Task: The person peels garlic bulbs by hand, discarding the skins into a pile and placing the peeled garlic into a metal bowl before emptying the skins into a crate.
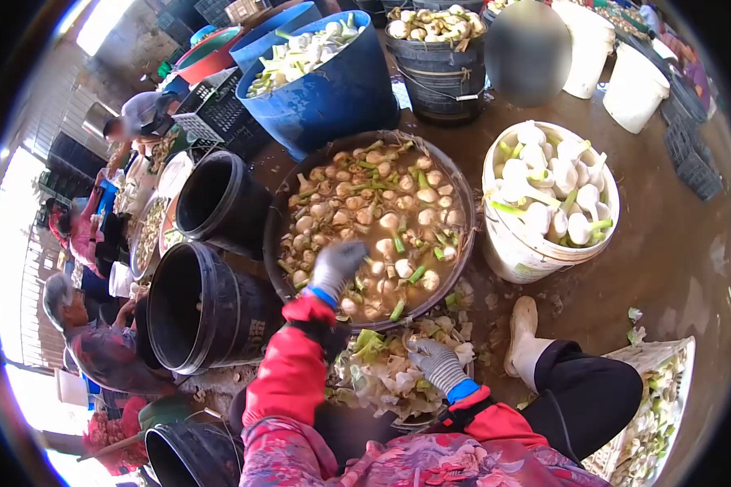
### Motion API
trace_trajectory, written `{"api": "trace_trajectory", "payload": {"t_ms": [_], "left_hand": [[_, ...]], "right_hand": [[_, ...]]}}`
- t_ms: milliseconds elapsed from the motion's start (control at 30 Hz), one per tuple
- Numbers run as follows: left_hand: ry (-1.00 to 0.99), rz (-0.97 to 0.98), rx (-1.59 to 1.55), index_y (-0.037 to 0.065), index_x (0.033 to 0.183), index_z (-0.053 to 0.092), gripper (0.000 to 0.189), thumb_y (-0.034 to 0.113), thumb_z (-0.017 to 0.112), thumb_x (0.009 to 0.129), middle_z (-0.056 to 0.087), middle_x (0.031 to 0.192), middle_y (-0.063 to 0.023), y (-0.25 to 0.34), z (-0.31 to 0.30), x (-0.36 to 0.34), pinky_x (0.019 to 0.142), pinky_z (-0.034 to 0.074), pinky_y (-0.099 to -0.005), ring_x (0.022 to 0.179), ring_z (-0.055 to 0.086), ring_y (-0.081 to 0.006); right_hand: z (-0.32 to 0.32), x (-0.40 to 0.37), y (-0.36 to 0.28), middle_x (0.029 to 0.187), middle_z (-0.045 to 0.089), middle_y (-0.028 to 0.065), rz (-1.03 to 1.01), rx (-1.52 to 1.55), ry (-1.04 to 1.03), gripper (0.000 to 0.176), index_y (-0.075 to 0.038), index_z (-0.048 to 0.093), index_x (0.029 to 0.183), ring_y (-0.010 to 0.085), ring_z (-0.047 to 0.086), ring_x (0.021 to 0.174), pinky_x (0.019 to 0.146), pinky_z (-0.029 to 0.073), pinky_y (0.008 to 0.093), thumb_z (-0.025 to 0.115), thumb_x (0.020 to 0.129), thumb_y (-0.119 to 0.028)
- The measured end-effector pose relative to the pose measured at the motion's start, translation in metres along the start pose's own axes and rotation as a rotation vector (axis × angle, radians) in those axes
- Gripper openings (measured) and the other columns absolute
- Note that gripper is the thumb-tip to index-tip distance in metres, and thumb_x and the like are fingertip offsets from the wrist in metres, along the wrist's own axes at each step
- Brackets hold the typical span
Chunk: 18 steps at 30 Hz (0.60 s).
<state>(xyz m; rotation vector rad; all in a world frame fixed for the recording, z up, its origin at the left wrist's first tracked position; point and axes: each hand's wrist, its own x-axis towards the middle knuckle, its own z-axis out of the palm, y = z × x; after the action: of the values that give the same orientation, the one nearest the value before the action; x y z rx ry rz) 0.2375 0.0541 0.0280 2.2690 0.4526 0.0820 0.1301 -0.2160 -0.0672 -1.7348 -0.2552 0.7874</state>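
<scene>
My left hand (339, 269), in a grey glove, reaches over the near left side of a large dark tub (273, 243). Garlic bulbs (357, 213) with short green stems float there in muddy brown water. Motion smears its fingers, so their grip cannot be made out. Just beyond the tub's near rim, my right hand (439, 365), in a striped grey glove, hovers at a heap of pale peelings (378, 377). Its thumb and fingers are apart, with no bulb visible in them. To the right, a white bucket (528, 258) is heaped with clean white garlic bulbs (551, 185).
Black buckets (205, 312) stand left of the tub. Behind it are a blue barrel (321, 101) of garlic and a black bucket (436, 81) of bulbs. A white crate (681, 381) holds scraps at lower right. Co-workers, including one person (110, 345), sit along the left.
</scene>
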Motion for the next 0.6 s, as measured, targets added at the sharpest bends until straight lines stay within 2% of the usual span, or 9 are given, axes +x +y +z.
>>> {"api": "trace_trajectory", "payload": {"t_ms": [33, 100, 167, 233, 300, 333, 433, 500, 600], "left_hand": [[-0.111, -0.200, -0.091, 0.010, 0.094, 0.071, 0.028, 0.032, 0.066, 0.078, 0.067, 0.073, -0.0096, -0.051, 0.033, -0.007, 0.065, 0.050, -0.0286, 0.067, 0.063, -0.0158], [-0.123, -0.459, -0.231, 0.005, 0.104, 0.066, 0.035, 0.027, 0.069, 0.077, 0.068, 0.090, -0.0108, -0.062, 0.067, -0.022, 0.075, 0.050, -0.0316, 0.083, 0.063, -0.0204], [0.136, -0.228, -0.089, 0.004, 0.107, 0.064, 0.040, 0.028, 0.070, 0.075, 0.067, 0.092, -0.0137, -0.073, 0.095, -0.007, 0.079, 0.049, -0.0340, 0.085, 0.064, -0.0240], [0.298, -0.048, 0.252, 0.006, 0.116, 0.058, 0.053, 0.029, 0.071, 0.070, 0.059, 0.110, -0.0205, -0.046, 0.107, 0.038, 0.091, 0.044, -0.0394, 0.104, 0.056, -0.0338], [0.097, -0.079, 0.440, 0.008, 0.115, 0.058, 0.057, 0.029, 0.073, 0.065, 0.056, 0.117, -0.0202, -0.043, 0.112, 0.069, 0.095, 0.042, -0.0395, 0.111, 0.052, -0.0337], [-0.028, -0.243, 0.487, 0.009, 0.112, 0.057, 0.055, 0.028, 0.075, 0.063, 0.056, 0.115, -0.0185, -0.042, 0.120, 0.083, 0.092, 0.044, -0.0423, 0.107, 0.054, -0.0341], [-0.302, -0.315, 0.396, 0.007, 0.108, 0.058, 0.052, 0.028, 0.075, 0.063, 0.058, 0.112, -0.0206, -0.046, 0.118, 0.090, 0.093, 0.044, -0.0437, 0.105, 0.056, -0.0360], [-0.218, -0.244, 0.379, 0.007, 0.108, 0.058, 0.051, 0.027, 0.075, 0.064, 0.061, 0.105, -0.0208, -0.066, 0.122, 0.079, 0.087, 0.048, -0.0396, 0.097, 0.061, -0.0315], [0.013, -0.174, -0.316, 0.005, 0.109, 0.059, 0.048, 0.024, 0.074, 0.067, 0.063, 0.088, -0.0090, -0.057, 0.099, 0.033, 0.066, 0.052, -0.0292, 0.071, 0.061, -0.0183]], "right_hand": [[0.002, 0.000, -0.002, 0.106, 0.064, 0.0152, 0.010, 0.002, 0.008, 0.030, -0.006, 0.062, 0.111, 0.0266, 0.062, 0.098, 0.085, 0.048, 0.0324, 0.063, 0.082, -0.014], [0.004, 0.002, -0.005, 0.107, 0.064, 0.0152, 0.037, 0.049, 0.069, 0.031, -0.004, 0.061, 0.112, 0.0249, 0.062, 0.098, 0.085, 0.048, 0.0314, 0.062, 0.083, -0.015], [0.008, 0.003, -0.007, 0.107, 0.064, 0.0157, 0.071, 0.053, 0.060, 0.032, -0.003, 0.060, 0.113, 0.0254, 0.061, 0.100, 0.087, 0.047, 0.0314, 0.061, 0.084, -0.016], [0.008, 0.009, -0.006, 0.110, 0.063, 0.0162, 0.041, 0.026, 0.041, 0.032, -0.002, 0.059, 0.114, 0.0262, 0.060, 0.103, 0.089, 0.046, 0.0318, 0.059, 0.084, -0.017], [0.002, 0.012, -0.013, 0.111, 0.062, 0.0166, 0.045, -0.022, 0.027, 0.033, -0.002, 0.059, 0.114, 0.0266, 0.058, 0.106, 0.092, 0.044, 0.0324, 0.058, 0.085, -0.018], [0.002, 0.012, -0.011, 0.111, 0.062, 0.0168, 0.025, -0.045, 0.017, 0.033, -0.002, 0.059, 0.114, 0.0266, 0.058, 0.106, 0.091, 0.045, 0.0323, 0.058, 0.085, -0.019], [0.001, 0.015, -0.005, 0.109, 0.062, 0.0168, 0.013, -0.040, 0.037, 0.034, -0.002, 0.059, 0.113, 0.0258, 0.059, 0.103, 0.090, 0.045, 0.0312, 0.059, 0.085, -0.022], [-0.004, 0.012, -0.017, 0.106, 0.063, 0.0163, 0.234, 0.139, 0.002, 0.034, -0.003, 0.060, 0.111, 0.0239, 0.060, 0.101, 0.090, 0.045, 0.0301, 0.060, 0.085, -0.023], [0.001, 0.021, -0.012, 0.110, 0.064, 0.0134, 0.165, 0.275, 0.102, 0.035, -0.001, 0.059, 0.114, 0.0197, 0.059, 0.104, 0.091, 0.044, 0.0288, 0.063, 0.084, -0.019]]}}
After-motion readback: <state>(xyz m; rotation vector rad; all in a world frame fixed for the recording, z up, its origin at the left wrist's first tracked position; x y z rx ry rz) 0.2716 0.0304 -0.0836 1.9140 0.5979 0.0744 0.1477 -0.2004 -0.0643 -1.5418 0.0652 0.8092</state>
